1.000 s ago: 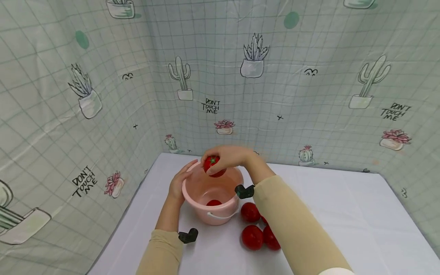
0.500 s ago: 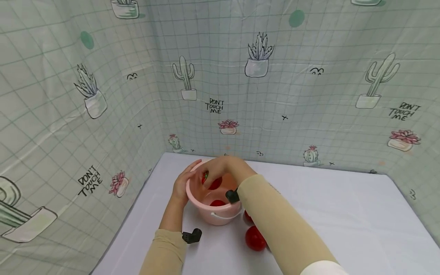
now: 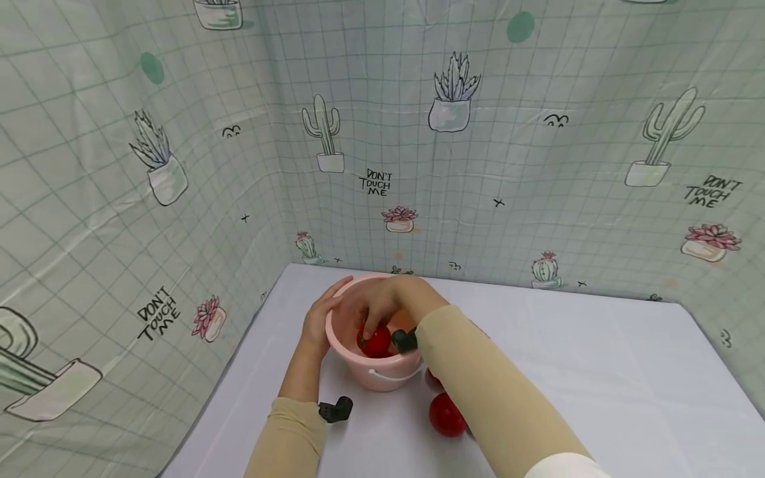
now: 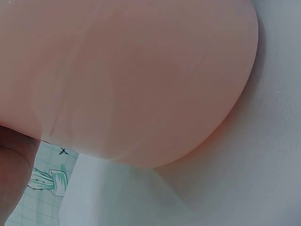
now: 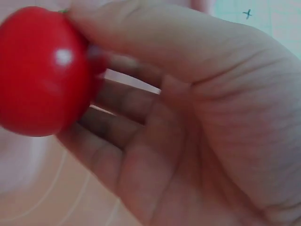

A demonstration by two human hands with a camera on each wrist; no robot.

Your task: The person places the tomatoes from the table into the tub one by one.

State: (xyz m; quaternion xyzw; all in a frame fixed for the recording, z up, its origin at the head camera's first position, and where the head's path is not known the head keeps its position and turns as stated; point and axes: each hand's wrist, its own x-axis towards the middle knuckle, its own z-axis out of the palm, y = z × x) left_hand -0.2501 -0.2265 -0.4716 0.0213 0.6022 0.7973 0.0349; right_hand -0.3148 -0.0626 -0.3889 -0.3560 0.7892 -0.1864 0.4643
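Red tomato [image 3: 378, 340] is pinched by the right hand [image 3: 391, 299], thumb and fingers curled on it, and is held low inside the pink bucket [image 3: 366, 372]; whether the bottom is touched can't be told. Bucket's left rim is touched by the left hand [image 3: 317, 324], fingers extended. White handle [image 3: 391, 379] is hung down on the near side. Loose tomatoes [image 3: 447, 415] are seen on the white table [image 3: 574, 372] just right of the bucket, partly covered by the right sleeve [image 3: 496, 392].
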